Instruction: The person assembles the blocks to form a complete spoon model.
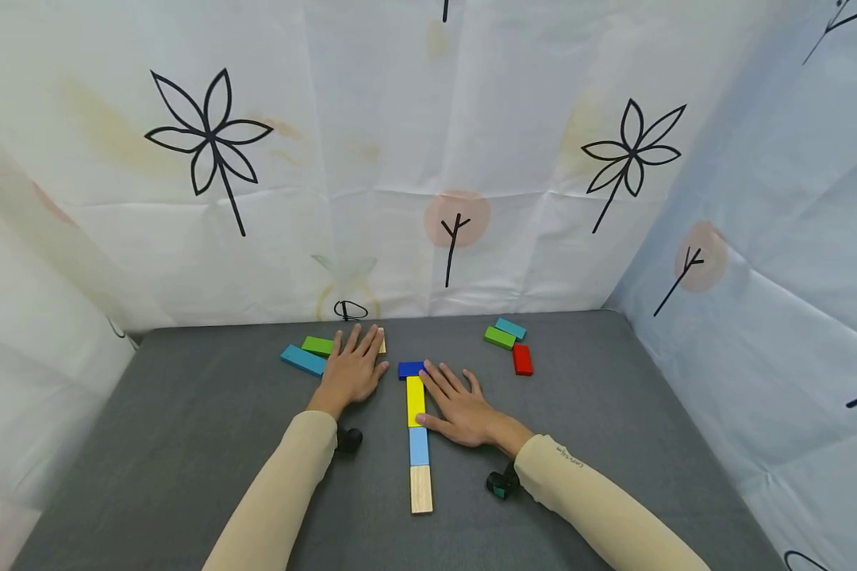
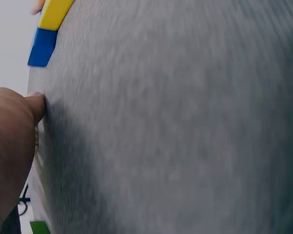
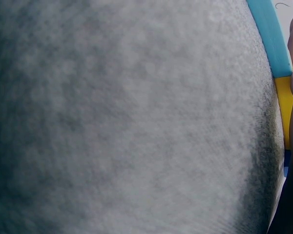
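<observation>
White cloth walls (image 1: pixel 371 119), printed with black-lined flowers and small trees, stand around a grey worktop (image 1: pixel 357 507). Over it, from the near side, reach a person's two cream sleeves (image 1: pixel 607 507).

Down the middle I see a T of blocks (image 1: pixel 418 452), lying flat, with four pieces end to end or crosswise. Beside its far part is the right hand (image 1: pixel 463 411), palm down, its fingers spread and straight, gripping nothing; the thumb lies over the yellow block's right edge and a fingertip meets the right end of the dark blue one. The left hand (image 1: pixel 351 369), farther left, is palm down too, its fingers stretched out, partly covering three loose pieces.

Of the single pieces, the yellow block (image 1: pixel 415 400) and the near wood block (image 1: pixel 420 489) form the stem, with the light blue block (image 1: pixel 418 446) between them. The left blue block (image 1: pixel 303 360) lies slantwise by the left hand. The dark blue block (image 1: pixel 409 370) crosses the stem's far end. Smaller still look the right-hand trio, set close together: red block (image 1: pixel 523 360), green block (image 1: pixel 499 338), teal block (image 1: pixel 510 327). Least shows of the left green block (image 1: pixel 317 345) and the far wood block (image 1: pixel 382 346).
</observation>
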### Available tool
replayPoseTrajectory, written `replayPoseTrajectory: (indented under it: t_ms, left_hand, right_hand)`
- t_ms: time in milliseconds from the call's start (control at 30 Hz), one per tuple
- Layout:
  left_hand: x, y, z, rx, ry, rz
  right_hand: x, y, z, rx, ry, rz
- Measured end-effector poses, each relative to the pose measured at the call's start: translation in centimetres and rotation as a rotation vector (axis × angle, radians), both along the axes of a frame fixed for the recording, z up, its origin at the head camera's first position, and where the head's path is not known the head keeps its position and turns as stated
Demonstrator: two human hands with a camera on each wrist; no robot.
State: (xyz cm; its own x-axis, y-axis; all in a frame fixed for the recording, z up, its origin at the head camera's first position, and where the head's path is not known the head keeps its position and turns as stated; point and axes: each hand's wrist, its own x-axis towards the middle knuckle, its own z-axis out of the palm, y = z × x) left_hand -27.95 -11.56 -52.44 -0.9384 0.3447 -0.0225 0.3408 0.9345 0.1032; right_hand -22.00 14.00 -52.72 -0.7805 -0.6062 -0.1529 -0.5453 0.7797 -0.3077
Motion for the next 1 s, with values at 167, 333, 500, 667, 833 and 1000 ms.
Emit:
replayPoseTrajectory:
  t_ms: [167, 333, 500, 667, 833, 1000]
  left_hand:
    - [0.1, -1.8, -0.1, 0.013, -0.012, 0.042]
    - [0.1, -3.5, -0.2, 0.051, -0.035, 0.098]
    - [0.2, -4.7, -0.1, 0.080, -0.044, 0.135]
    - [0.4, -5.1, -0.3, 0.131, -0.003, 0.143]
    - [0.8, -5.9, -0.8, 0.229, 0.037, 0.191]
    - [1.8, -7.5, -1.2, 0.370, 0.078, 0.275]
  right_hand:
    - [0.1, 0.1, 0.2, -0.011, -0.003, 0.009]
    - [0.2, 0.2, 0.3, -0.023, -0.007, 0.017]
    - [0.2, 0.2, 0.2, -0.018, -0.009, 0.015]
    - [0.1, 0.2, 0.1, -0.022, -0.010, 0.013]
    - [0.1, 0.2, 0.1, -0.013, 0.001, 0.019]
    - [0.2, 0.1, 0.4, -0.042, 0.004, 0.028]
